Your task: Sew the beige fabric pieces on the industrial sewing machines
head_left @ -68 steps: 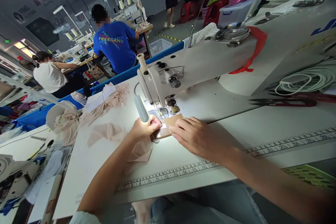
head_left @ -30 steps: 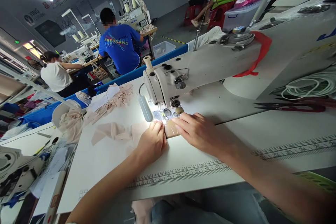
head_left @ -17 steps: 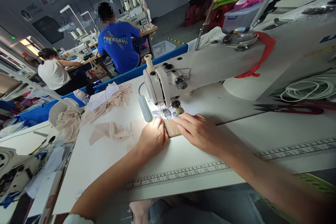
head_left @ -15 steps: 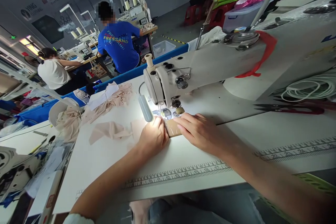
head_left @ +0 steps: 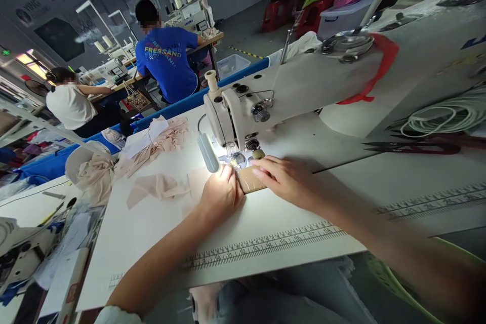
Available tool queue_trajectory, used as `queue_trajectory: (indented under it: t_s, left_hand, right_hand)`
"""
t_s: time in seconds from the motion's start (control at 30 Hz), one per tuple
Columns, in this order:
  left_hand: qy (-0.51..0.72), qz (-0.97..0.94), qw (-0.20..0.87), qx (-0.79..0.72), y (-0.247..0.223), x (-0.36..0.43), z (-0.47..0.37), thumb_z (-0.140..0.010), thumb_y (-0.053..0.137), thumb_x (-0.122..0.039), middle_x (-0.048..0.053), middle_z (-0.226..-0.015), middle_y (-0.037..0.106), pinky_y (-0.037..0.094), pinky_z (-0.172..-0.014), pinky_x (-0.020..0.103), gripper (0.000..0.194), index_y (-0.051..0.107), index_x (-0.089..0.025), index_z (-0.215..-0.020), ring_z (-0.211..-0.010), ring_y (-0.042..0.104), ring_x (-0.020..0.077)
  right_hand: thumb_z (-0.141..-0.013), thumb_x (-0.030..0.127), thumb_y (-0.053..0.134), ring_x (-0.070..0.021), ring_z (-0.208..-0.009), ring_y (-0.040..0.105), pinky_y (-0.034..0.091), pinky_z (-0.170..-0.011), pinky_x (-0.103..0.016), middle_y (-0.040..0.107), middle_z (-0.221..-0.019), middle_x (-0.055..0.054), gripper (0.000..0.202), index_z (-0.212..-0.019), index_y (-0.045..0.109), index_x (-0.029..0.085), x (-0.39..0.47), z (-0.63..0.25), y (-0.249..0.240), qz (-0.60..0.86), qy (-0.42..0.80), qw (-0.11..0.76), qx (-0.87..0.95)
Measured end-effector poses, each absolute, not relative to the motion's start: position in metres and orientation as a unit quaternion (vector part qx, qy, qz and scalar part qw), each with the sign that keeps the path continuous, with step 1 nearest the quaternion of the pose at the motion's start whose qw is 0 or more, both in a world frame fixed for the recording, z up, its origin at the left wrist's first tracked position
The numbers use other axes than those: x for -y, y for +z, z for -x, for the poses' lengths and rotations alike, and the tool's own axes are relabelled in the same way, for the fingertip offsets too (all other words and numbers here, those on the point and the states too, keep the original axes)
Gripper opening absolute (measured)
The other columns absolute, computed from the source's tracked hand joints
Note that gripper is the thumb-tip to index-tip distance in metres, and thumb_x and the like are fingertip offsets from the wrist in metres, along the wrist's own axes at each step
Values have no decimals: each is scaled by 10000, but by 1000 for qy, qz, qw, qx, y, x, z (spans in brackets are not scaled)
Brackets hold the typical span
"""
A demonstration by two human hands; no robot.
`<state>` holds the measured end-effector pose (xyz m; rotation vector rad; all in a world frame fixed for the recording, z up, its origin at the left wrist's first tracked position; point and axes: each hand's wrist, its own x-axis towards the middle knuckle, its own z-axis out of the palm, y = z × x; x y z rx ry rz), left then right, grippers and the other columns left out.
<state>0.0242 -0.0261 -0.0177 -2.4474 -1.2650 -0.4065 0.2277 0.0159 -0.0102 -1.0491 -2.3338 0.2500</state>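
My left hand (head_left: 222,191) is closed, its fingertips just in front of the needle and presser foot (head_left: 236,159) of a sewing machine (head_left: 243,106). Thin beige fabric (head_left: 196,182) runs in under this hand from the left, and the fingers appear to pinch its edge. To the right, my right hand (head_left: 284,179) has thumb and fingers drawn together at a tan plate (head_left: 250,182), by a small brownish knob (head_left: 258,154). Whatever lies between those fingertips is hidden. A grey lamp (head_left: 208,153) lights the needle area.
Black-bladed scissors (head_left: 413,148) and a coil of pale cord (head_left: 444,120) lie at the right. A printed ruler (head_left: 266,247) follows the table's front edge. Crumpled beige fabric (head_left: 163,142) lies at the back left. Two people sit at machines beyond.
The whole view has shifted slightly. My right hand sits a little farther from the left, with more of the tan plate showing. The left hand keeps its place by the needle.
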Motion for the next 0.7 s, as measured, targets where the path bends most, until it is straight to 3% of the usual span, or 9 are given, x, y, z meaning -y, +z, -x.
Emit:
queue_trajectory:
  t_s: [0.17, 0.43, 0.7]
  left_hand:
    - [-149, 869, 187, 434, -13, 25, -23, -883, 442, -159, 146, -896, 631, 579, -801, 399, 192, 626, -120, -919, -886, 621, 261]
    - [-157, 866, 166, 444, -14, 26, -24, -887, 442, -145, 162, -915, 628, 593, -789, 403, 187, 616, -104, -942, -912, 628, 272]
    - [-170, 853, 142, 472, -19, 21, -19, -887, 431, -132, 174, -1019, 640, 604, -798, 399, 221, 585, -107, -1044, -965, 636, 268]
  right_hand:
    - [-945, 309, 409, -160, -540, 499, 273, -520, -272, 625, -635, -31, 267, -736, 543, 211, -44, -215, -2, 469, 104, 289, 828]
    - [-972, 377, 395, -155, -521, 497, 257, -516, -265, 616, -612, -26, 314, -779, 582, 216, -40, -218, -8, 467, 82, 310, 824]
    - [-966, 306, 350, -161, -538, 492, 258, -520, -274, 665, -667, -55, 339, -783, 618, 203, -42, -211, -6, 476, 80, 286, 828]
